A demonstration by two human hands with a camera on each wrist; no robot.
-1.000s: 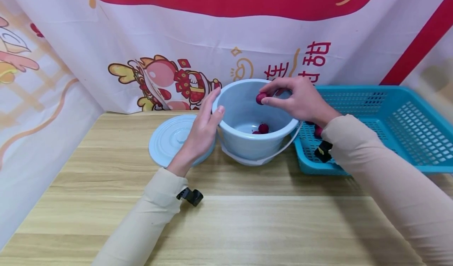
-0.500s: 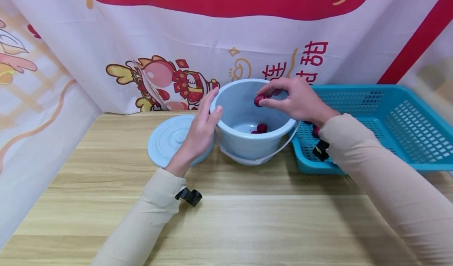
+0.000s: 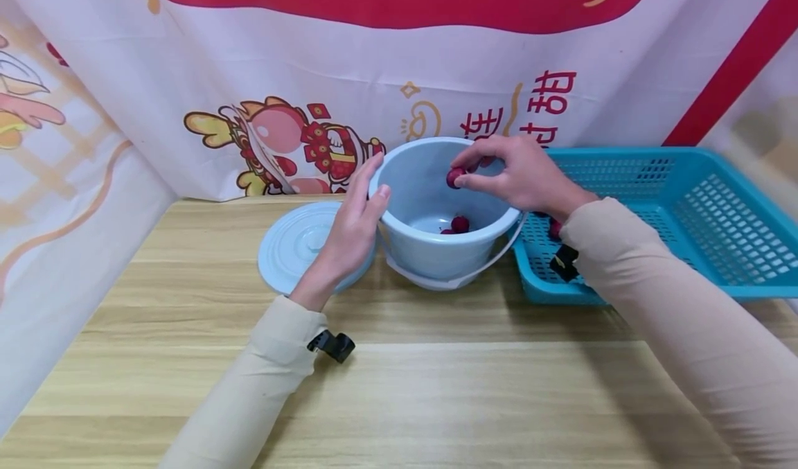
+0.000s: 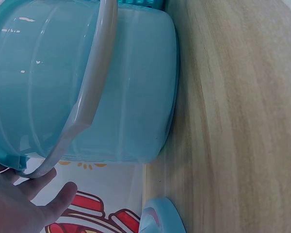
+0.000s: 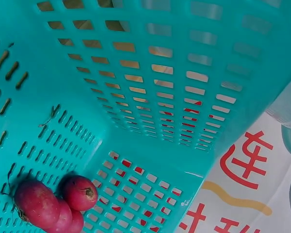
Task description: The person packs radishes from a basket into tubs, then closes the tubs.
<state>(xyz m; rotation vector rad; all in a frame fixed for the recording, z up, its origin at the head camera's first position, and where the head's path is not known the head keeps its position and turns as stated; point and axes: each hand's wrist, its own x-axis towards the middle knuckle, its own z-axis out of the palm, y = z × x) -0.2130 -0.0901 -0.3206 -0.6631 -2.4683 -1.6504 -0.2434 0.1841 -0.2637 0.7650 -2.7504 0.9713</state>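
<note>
A light-blue bucket (image 3: 436,251) with a pale handle (image 3: 455,284) stands mid-table. My left hand (image 3: 351,232) rests against its left rim, fingers mostly straight, as the left wrist view also shows. Over the bucket's mouth, my right hand (image 3: 524,175) pinches a red radish (image 3: 455,177) between thumb and fingers; a second bit of red shows beneath those fingers. On the bucket floor lie dark-red radishes (image 3: 460,224), partly hidden by the front rim. Several more radishes (image 5: 36,204) lie in the corner of the teal basket (image 3: 564,293), mostly covered by my right arm in the head view.
Left of the bucket lies a round light-blue lid (image 3: 293,247), partly behind my left hand. The basket stands close at the bucket's right. A printed cloth (image 3: 349,60) hangs along the back edge of the wooden table (image 3: 449,400).
The view has drifted slightly. Both hands keep almost the same places on and above the bucket, and the radish stays pinched in my right hand.
</note>
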